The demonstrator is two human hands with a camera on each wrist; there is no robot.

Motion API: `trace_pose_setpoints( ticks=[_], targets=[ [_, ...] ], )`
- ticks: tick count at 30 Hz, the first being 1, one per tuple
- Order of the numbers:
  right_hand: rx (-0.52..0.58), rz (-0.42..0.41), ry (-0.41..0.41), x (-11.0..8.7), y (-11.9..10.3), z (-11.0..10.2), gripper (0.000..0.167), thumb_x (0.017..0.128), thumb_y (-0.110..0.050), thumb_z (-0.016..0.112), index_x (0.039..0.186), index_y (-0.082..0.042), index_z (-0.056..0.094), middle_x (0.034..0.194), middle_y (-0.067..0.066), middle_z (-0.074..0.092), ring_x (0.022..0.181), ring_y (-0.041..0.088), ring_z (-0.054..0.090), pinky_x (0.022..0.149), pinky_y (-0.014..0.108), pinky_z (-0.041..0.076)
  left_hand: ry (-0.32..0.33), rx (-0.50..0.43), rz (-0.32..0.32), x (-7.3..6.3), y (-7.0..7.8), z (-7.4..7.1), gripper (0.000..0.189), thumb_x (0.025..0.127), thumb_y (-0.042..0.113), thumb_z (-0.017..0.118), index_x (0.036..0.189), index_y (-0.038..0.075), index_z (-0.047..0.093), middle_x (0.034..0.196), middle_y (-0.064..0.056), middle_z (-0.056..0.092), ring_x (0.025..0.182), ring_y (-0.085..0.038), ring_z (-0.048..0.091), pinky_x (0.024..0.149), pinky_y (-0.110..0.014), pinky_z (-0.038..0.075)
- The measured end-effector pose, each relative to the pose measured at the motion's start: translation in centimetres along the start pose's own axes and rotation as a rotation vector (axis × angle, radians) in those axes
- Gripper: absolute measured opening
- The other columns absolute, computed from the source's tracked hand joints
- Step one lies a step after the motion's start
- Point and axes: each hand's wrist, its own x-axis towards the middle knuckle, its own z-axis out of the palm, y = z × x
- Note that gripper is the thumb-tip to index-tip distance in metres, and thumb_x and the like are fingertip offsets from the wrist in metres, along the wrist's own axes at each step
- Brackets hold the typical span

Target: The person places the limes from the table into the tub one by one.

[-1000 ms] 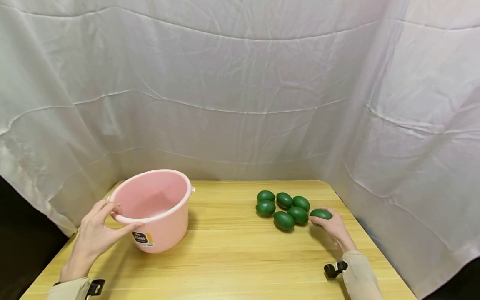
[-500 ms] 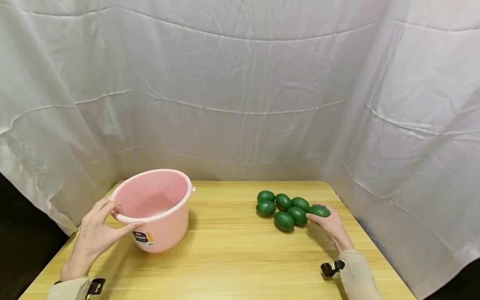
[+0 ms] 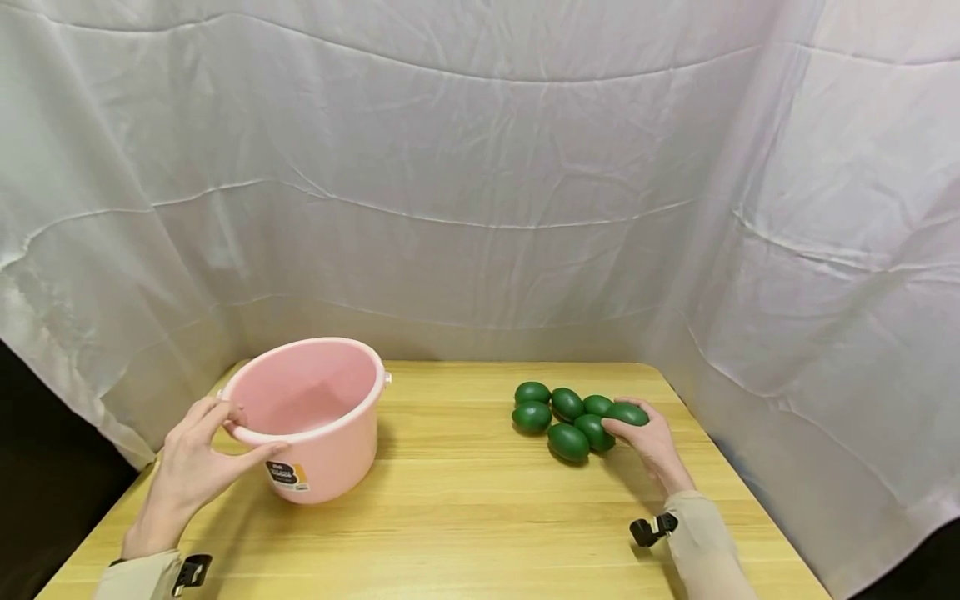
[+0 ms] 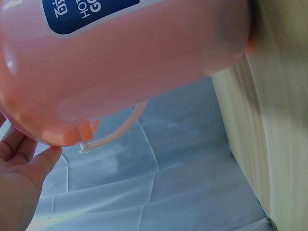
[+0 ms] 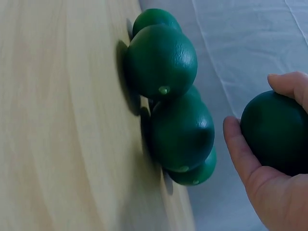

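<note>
My left hand (image 3: 187,467) grips the near-left rim of a pink plastic bucket (image 3: 333,458), fingers over the edge and thumb against the outside wall. The left wrist view shows the thumb (image 4: 45,161) right at the rim. The bucket stands on the table, its inside partly visible. At the right, my right hand (image 3: 654,442) holds a dark green avocado (image 3: 627,413) between thumb and fingers. In the right wrist view this avocado (image 5: 272,132) is raised off the table, apart from the others. Several more avocados (image 3: 567,443) lie grouped just left of that hand.
The light wooden table (image 3: 465,517) carries the bucket on the left and the avocado group on the right. Pale cloth (image 3: 480,275) hangs behind and along both sides. A pale bucket handle (image 4: 120,132) hangs at the bucket's side in the left wrist view.
My right hand has moved left and slightly up with the avocado, now overlapping the group's right side. Some grouped avocados have shifted slightly. My left hand and the bucket have stayed put.
</note>
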Motion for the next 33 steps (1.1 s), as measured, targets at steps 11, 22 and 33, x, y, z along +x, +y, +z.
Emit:
trace_pose_setpoints(
  ticks=[11, 22, 33],
  targets=[
    [0.074, -0.006, -0.011, 0.2, -1.2, 1.5, 0.062, 0.083, -0.022, 0.08, 0.134, -0.006, 0.049, 0.123, 0.009, 0.05, 0.095, 0.006, 0.062, 0.083, 0.021, 0.055, 0.003, -0.005, -0.004, 0.1, 0.0, 0.2, 0.056, 0.04, 0.019, 0.099, 0.079, 0.012, 0.06, 0.086, 0.004, 0.054, 0.084, 0.002, 0.043, 0.072, -0.018, 0.035],
    [0.186, -0.013, -0.065, 0.6, -3.1, 4.2, 0.056, 0.084, -0.015, 0.078, 0.131, -0.004, 0.05, 0.122, 0.01, 0.049, 0.094, 0.018, 0.07, 0.087, 0.03, 0.056, 0.014, 0.001, 0.04, 0.3, 0.0, 0.2, 0.056, 0.039, 0.019, 0.099, 0.079, 0.009, 0.061, 0.084, 0.005, 0.054, 0.082, 0.003, 0.042, 0.071, -0.019, 0.037],
    [0.175, -0.006, -0.153, 0.6, -4.5, 8.1, 0.057, 0.082, -0.02, 0.081, 0.131, -0.009, 0.052, 0.12, 0.014, 0.055, 0.093, 0.02, 0.07, 0.095, 0.043, 0.053, 0.015, 0.003, 0.023, 0.1, 0.1, 0.0, 0.055, 0.039, 0.015, 0.098, 0.079, 0.01, 0.06, 0.084, 0.006, 0.053, 0.083, 0.003, 0.042, 0.072, -0.02, 0.036]
  ],
)
